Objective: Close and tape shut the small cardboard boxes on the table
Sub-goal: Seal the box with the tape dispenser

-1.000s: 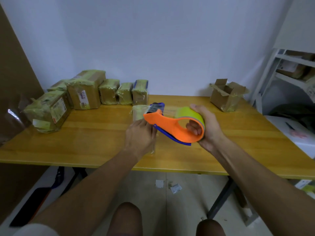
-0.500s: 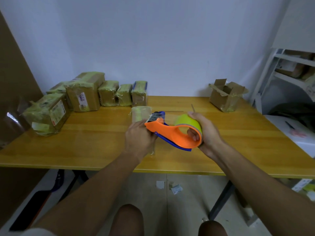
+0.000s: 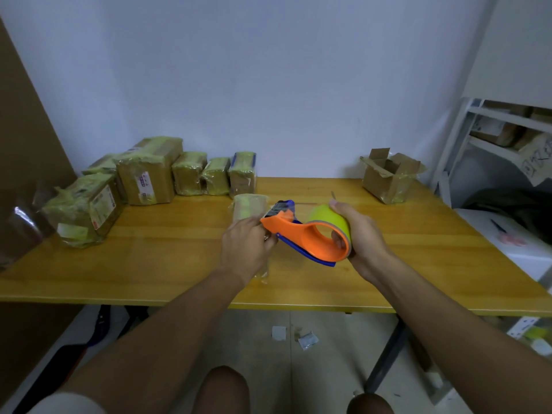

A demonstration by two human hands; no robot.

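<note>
The small box point(image 3: 249, 206) in hand stands on the counter point(image 3: 167, 261) just in front of the person, mostly hidden behind the left hand point(image 3: 245, 249); it is already wrapped in glossy tape on the side that shows. The left hand's fingers are curled at the box's near edge, beside the dispenser's nose — whether tape or box is pinched cannot be told. The orange tape dispenser point(image 3: 301, 234) is gripped by the right hand point(image 3: 358, 237), the fingers passed through the yellow-green roll point(image 3: 327, 218) and the thumb laid over its top.

The step in hand is judged to be the laying or cutting of a strip. It is done well if the box is kept pinned flat, the strip is kept taut, and the blade end is tilted down sharply against the cardboard so that the tape is torn cleanly — a slack strip is likely to wrinkle or fold onto itself.

Taped parcels point(image 3: 149, 174) are lined up at the back left; one open box point(image 3: 388, 177) waits at the back right with its flaps up.

White labels with red and dark print are seen on two parcels, but no word can be read.
</note>
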